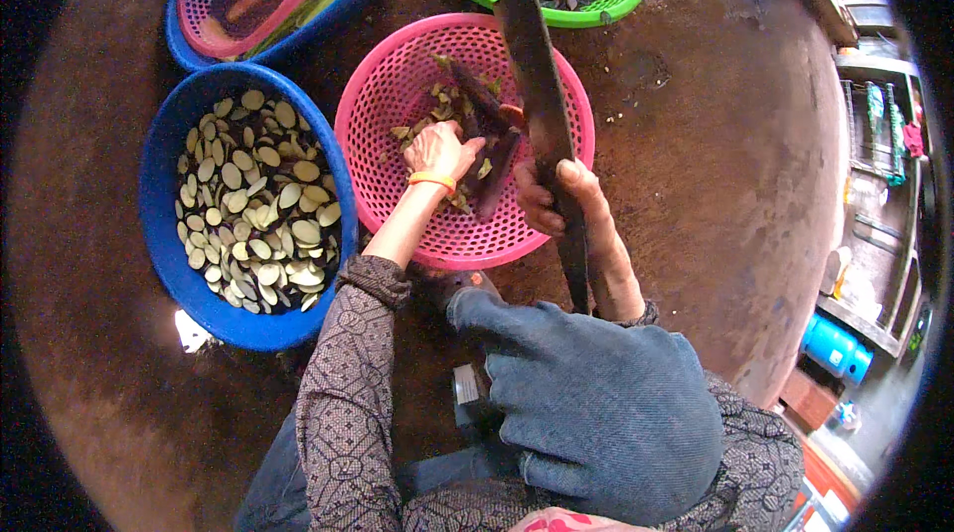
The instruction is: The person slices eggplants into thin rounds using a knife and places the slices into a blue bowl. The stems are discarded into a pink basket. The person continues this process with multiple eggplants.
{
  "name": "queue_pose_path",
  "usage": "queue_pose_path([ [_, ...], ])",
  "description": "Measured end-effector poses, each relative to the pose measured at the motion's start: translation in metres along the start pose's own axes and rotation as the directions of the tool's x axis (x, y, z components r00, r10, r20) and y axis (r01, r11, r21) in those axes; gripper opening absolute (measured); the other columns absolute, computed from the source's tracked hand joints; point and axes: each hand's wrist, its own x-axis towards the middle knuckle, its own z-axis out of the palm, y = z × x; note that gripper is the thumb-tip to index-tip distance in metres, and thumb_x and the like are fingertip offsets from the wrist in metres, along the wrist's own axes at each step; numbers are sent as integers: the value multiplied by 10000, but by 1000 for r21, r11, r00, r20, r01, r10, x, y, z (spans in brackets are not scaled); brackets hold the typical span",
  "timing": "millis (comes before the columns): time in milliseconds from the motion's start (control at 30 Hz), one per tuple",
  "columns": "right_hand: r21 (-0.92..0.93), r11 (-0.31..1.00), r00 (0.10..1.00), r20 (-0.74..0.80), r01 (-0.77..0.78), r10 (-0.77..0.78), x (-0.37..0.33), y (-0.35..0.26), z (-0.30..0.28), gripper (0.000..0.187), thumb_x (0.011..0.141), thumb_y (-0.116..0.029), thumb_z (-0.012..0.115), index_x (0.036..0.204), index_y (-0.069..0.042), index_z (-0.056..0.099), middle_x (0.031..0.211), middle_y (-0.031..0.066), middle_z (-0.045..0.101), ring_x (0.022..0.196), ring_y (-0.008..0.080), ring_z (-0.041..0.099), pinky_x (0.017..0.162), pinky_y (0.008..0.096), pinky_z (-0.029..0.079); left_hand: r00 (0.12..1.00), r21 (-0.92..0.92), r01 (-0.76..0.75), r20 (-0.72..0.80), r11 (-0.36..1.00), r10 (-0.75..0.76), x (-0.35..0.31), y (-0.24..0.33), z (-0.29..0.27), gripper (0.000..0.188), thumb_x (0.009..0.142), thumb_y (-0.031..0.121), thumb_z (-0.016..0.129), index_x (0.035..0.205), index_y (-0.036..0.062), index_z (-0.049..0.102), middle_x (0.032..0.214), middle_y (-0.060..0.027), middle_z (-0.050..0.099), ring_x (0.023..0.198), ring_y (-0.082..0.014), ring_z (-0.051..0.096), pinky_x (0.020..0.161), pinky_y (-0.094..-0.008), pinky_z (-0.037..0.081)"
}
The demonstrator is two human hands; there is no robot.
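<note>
In the pink perforated basket lie several dark purple eggplants and pale cut-off scraps. My left hand reaches down into it, with a yellow band at the wrist. Its thumb stands apart beside an eggplant, its other fingers bend down over the scraps, and the fingertips are partly hidden. At the basket's right side, my right hand is closed around a long, dark, wide-bladed knife. The blade points up and away over the basket's edge, and the handle's lower end comes down toward my knee.
At the left, a blue basin holds many pale sliced rounds with dark skin. Behind it, a pink basket tilts in another blue basin. A green basket of leaves stands at the back. A rack and blue gas cylinder are far right.
</note>
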Motion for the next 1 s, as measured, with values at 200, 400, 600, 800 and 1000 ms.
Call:
queue_pose_path([
  [200,-26,1000,998,-59,-16,14,-1,3,7,795,913,-569,643,1437,-61,327,695,-53,391,486,25,364,427,189,286,995,-593,-92,-87,800,51,-27,-23,-27,437,778,285,859,1081,30,676,1018,-99,730,952,-193,697,859,-339,553],
  [400,-92,996,1000,0,-20,20,5,14,23,856,870,-516,675,1540,-83,364,762,-61,487,475,20,374,390,189,264,979,-997,-65,-56,44,195,-80,-29,-87,302,978,148,641,1225,31,512,999,-110,690,890,-217,715,810,-347,606],
  [600,-307,950,983,184,58,-1,14,18,44,1173,794,-435,789,1627,-65,51,1515,168,219,1332,229,202,1065,348,197,998,-901,-27,-4,432,55,-139,-33,-122,468,987,177,675,1406,13,550,960,-18,657,723,-56,576,590,-214,454],
  [800,-349,937,971,216,-19,101,13,37,66,1339,758,-484,848,1624,-25,-64,1695,222,41,1573,287,38,1262,398,87,928,-577,-359,-301,733,217,-172,-47,-129,412,864,84,759,1245,-24,648,1035,-117,691,941,-216,669,860,-344,519],
  [1000,-290,955,966,227,-53,123,19,40,67,1101,809,-451,791,1614,-8,184,1425,117,263,1304,211,215,1061,336,164,898,-336,-399,-329,853,291,-189,-63,-160,431,813,109,768,1230,26,698,851,-80,611,787,-203,619,711,-342,489],
])
